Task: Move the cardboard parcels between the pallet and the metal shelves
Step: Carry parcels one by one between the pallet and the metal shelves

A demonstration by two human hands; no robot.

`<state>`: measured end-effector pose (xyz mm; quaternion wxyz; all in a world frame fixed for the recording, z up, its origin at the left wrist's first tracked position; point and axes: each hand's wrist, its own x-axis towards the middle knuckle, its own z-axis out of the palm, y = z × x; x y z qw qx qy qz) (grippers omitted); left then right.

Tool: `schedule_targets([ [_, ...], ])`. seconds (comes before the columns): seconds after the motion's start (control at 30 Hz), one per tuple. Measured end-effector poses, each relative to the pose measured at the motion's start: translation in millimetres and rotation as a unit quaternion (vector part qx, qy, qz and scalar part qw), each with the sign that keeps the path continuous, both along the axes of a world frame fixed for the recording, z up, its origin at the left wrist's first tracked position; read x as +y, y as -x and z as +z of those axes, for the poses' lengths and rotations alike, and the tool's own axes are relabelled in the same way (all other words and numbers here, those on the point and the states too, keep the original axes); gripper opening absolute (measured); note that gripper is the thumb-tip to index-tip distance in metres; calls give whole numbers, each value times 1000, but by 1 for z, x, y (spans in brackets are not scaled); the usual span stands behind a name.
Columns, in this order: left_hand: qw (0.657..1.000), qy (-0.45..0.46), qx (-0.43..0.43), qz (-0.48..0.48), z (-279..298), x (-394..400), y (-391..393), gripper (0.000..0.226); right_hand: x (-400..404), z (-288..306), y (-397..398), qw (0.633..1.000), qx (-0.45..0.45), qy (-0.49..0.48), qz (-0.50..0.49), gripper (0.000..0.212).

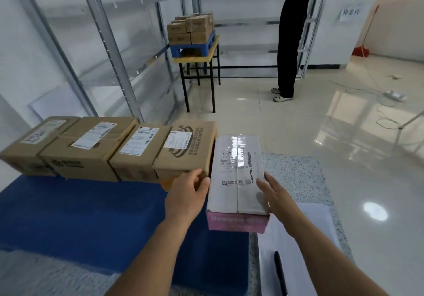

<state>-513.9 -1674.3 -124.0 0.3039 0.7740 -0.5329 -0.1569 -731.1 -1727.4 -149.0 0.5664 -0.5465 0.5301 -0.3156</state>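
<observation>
A white taped parcel with a pink front (236,169) lies at the right end of a row of brown cardboard parcels (91,146) on the blue pallet (80,215). My left hand (188,194) presses its left side, the thumb lying between it and the neighbouring brown parcel (190,149). Flat against the parcel's right side lies my right hand (275,194), fingers straight. The parcel's front end juts out nearer to me than the brown row. Metal shelves (110,34) stand behind the row.
A small table (195,59) at the back carries a blue pallet with several small brown boxes (190,27). A person's legs (291,43) stand by the far shelves. White paper (305,250) and a black pen (281,275) lie at my right. Cables run over the shiny floor.
</observation>
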Motion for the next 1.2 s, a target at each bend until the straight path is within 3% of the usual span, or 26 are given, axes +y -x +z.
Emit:
schedule_targets([
  [0.1,988,66,-136,-13,6,-14,-15,47,-14,2,-9,998,-41,-37,0,39],
  [0.23,971,-32,-235,-42,0,-33,-37,53,-26,-6,-19,998,-48,-40,-11,31],
  [0.5,971,-51,-227,-53,-5,-48,-60,51,-49,-13,-36,995,-85,-44,-16,28],
  [0.87,967,-50,-242,-66,2,-55,-67,47,-78,-6,-48,996,-49,-53,-49,15],
  [1.2,961,-47,-264,-71,5,-54,-68,48,-79,-3,-36,984,-139,-110,-9,20],
])
